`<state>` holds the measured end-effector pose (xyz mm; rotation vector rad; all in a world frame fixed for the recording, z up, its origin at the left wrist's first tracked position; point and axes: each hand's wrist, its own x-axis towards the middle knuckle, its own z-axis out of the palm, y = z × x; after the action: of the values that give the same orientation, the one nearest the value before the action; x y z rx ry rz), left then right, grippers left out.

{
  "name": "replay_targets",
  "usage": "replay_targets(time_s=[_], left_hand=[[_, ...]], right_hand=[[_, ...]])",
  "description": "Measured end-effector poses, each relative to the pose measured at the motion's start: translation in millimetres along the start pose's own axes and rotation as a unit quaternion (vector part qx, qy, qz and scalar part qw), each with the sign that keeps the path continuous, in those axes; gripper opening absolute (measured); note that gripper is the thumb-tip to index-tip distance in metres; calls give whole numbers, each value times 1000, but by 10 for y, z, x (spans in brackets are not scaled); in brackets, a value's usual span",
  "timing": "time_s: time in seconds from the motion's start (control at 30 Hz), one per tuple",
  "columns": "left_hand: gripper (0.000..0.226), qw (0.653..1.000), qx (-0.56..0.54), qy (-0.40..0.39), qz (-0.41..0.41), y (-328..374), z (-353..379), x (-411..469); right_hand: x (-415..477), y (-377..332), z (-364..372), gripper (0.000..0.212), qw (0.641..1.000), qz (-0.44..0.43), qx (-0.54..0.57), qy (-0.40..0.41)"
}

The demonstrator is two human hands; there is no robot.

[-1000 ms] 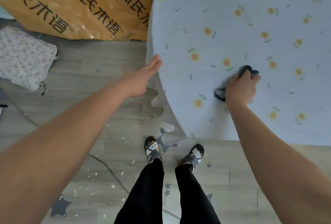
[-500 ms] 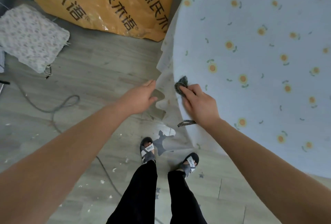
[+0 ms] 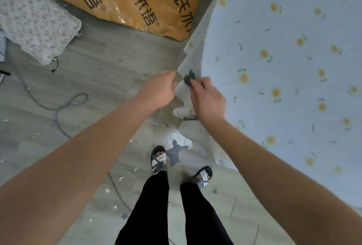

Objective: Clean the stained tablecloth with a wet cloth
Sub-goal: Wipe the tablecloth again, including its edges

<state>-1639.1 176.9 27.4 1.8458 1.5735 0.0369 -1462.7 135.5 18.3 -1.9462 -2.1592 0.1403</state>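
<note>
A pale blue tablecloth [image 3: 293, 58] printed with small orange flowers covers a round table on the right, its edge hanging down toward the floor. My left hand [image 3: 158, 90] pinches the hanging edge of the tablecloth and holds it out. My right hand [image 3: 207, 96] grips a small dark wet cloth [image 3: 188, 78] and presses it against the hanging fabric just beside my left fingers. Most of the dark cloth is hidden under my right fingers; a dark strip of it shows below my wrist.
A large orange sack [image 3: 137, 0] with black characters lies on the grey floor behind. A floral cushion [image 3: 37, 23] sits at the left. A grey cable [image 3: 58, 107] loops across the floor. My feet in sandals [image 3: 159, 159] stand close to the table.
My right hand slid the dark cloth from the tabletop leftward over the edge onto the hanging part. My left hand went from resting flat at the table edge to pinching the fabric.
</note>
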Motion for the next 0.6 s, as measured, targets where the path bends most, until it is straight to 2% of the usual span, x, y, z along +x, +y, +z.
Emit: replay_targets(time_s=[0.1,0.2,0.27,0.33,0.4,0.47,0.53,0.6], left_hand=[[44,1000,2,25,-2,151,-112,105],[44,998,-9,53,-14,363,-136,261],[53,997,-56,37,-30,546,-100,415],[63,987,-151,19,-53,744,-46,709],[68,973,-217,43,-71,861,-26,1038],[71,963,-240,84,-92,963,-26,1337],[72,966,-203,107,-121,1150,21,1606],[77,967,-133,148,-158,1208,49,1732]], right_hand=[[-682,73,-180,27,998,-7,29,-50],[-909,398,-325,34,999,25,25,-40],[-830,776,-420,37,993,119,9,-22],[-617,1261,-493,38,968,251,-14,9],[-319,1607,-546,39,930,362,-23,59],[-8,1687,-499,37,903,420,-21,85],[185,1527,-380,36,908,410,-8,88],[171,1099,-221,37,949,304,22,79]])
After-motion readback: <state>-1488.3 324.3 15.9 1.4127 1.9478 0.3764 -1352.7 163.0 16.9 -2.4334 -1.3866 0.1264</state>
